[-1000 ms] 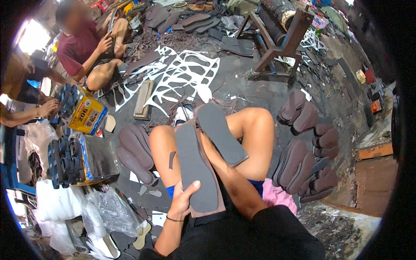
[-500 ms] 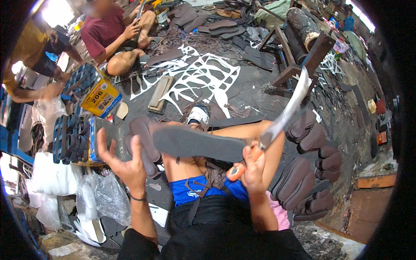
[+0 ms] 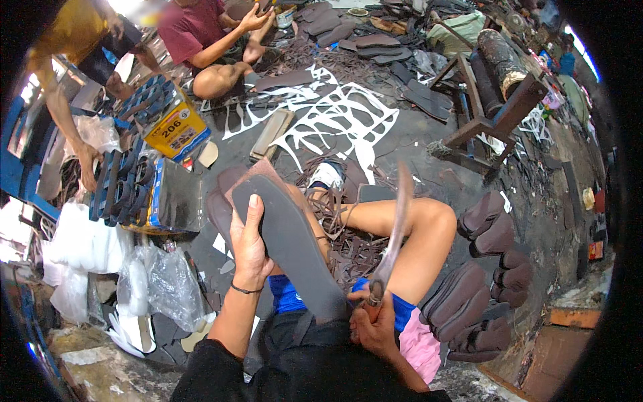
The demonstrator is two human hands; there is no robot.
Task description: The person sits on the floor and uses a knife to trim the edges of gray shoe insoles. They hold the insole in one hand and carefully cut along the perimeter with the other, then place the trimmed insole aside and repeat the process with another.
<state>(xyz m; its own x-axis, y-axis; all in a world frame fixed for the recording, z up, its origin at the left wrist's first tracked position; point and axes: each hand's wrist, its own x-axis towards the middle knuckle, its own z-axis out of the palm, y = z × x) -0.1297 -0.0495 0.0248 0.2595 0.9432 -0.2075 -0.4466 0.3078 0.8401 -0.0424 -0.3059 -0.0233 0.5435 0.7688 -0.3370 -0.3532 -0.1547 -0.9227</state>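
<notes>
- The person's right hand (image 3: pixel 376 323) is near the lap, its fingers wrapped round the handle of a curved knife (image 3: pixel 392 244), whose blade rises away from the body, apart from the sole.
- The left hand (image 3: pixel 249 244) clasps a grey sole (image 3: pixel 288 244), thumb pressed flat on its upper face, the other fingers mostly hidden at its edge and underneath.
- The sole slants across the lap, its near end by the dark shirt and beside the right hand; a brown sheet (image 3: pixel 271 167) shows beneath it, jutting past its far end.
- A pink cloth (image 3: pixel 420 345) lies beside the right thigh, next to the blue shorts (image 3: pixel 287 295).
- Between the folded legs is a tangle of brown strips (image 3: pixel 365 258).
- To the right are stacks of dark soles (image 3: pixel 455 301); to the left, clear plastic bags (image 3: pixel 167 278) and blue-strapped sandals (image 3: pixel 124 184).
- Beyond the legs lie a tan block (image 3: pixel 273 132) and a white cut-out sheet (image 3: pixel 365 161).
- Farther right stands a wooden frame (image 3: pixel 512 110).
- At the far left, a seated co-worker in maroon (image 3: pixel 187 33) raises a hand, and another in yellow (image 3: pixel 63 27) reaches down by the sandals.
</notes>
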